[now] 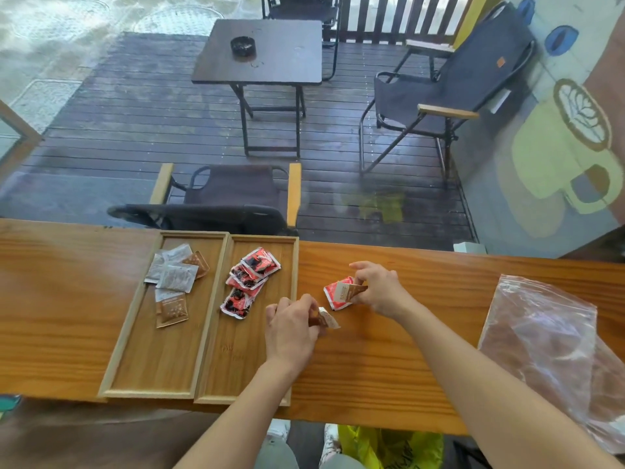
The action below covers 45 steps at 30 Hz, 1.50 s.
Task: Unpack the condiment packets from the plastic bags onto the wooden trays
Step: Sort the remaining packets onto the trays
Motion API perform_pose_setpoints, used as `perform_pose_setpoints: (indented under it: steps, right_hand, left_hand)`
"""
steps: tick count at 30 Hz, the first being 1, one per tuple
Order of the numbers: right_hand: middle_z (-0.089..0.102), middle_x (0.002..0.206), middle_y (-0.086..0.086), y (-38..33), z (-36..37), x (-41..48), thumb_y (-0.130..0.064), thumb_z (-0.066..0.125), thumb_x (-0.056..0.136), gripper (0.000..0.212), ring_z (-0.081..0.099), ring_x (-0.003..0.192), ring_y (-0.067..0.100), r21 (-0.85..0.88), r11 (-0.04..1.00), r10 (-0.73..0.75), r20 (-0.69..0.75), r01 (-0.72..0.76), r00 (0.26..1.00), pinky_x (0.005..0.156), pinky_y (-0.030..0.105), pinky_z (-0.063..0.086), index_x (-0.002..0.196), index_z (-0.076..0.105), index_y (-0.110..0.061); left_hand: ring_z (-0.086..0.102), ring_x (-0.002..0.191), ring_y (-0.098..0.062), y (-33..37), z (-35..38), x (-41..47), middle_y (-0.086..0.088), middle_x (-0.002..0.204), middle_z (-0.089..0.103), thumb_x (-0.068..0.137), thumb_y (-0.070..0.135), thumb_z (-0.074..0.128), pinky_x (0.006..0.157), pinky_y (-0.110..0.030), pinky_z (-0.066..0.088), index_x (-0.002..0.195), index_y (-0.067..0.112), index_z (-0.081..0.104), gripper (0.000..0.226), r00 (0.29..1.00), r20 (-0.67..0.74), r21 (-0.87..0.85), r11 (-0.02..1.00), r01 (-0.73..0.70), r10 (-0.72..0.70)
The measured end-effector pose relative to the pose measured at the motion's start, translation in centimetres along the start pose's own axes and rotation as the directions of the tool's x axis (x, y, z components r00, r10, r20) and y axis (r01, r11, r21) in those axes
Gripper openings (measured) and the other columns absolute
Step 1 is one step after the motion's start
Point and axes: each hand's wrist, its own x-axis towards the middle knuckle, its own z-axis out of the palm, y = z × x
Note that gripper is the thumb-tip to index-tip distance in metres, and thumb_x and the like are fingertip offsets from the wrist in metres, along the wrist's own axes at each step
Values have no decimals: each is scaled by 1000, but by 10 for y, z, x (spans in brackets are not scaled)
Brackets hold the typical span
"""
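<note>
Two wooden trays lie side by side on the counter. The left tray [132, 346] holds several white and brown packets [176, 277]. The right tray [236, 367] holds several red packets [252, 277]. My left hand [291, 333] pinches a brown packet [326, 320] just right of the right tray. My right hand [380, 287] grips a brown packet [351, 291] over a red packet [334, 296] resting on the counter. A clear plastic bag [548, 340] lies flat at the right.
The wooden counter [389, 360] runs the full width of the view. A second clear bag overlaps the first at the right edge. A yellow bag [389, 446] sits below the counter by my legs. Behind the glass are chairs and a dark table.
</note>
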Motion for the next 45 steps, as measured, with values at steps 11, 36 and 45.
perform_pose_setpoints:
  steps: [11, 36, 45]
  right_hand:
    - [44, 96, 0, -8, 8, 0, -22, 71, 79, 38, 45, 92, 18, 27, 999, 36, 125, -39, 992, 76, 24, 39, 59, 40, -29]
    - [72, 74, 7, -92, 40, -60, -18, 78, 70, 24, 71, 67, 11, 606, 794, -110, 200, -35, 974, 67, 24, 58, 83, 67, -1]
    - [62, 85, 2, -110, 41, -52, -2, 59, 86, 16, 57, 65, 1, 625, 780, -131, 98, 41, 987, 48, 8, 43, 95, 63, -15]
  left_hand:
    - [63, 97, -12, -12, -27, -14, 7, 96, 70, 82, 27, 64, 89, -36, 51, 102, 27, 65, 20, 945, 197, -707, 630, 321, -260]
    - [68, 82, -16, -42, -67, -42, -5, 90, 72, 83, 19, 64, 63, -20, 54, 99, 12, 66, 17, 877, 346, -820, 347, 455, -333]
    - [65, 94, -24, -92, -80, -47, -9, 96, 71, 85, 13, 62, 77, -33, 51, 97, 12, 64, 13, 757, 400, -816, 176, 551, -516]
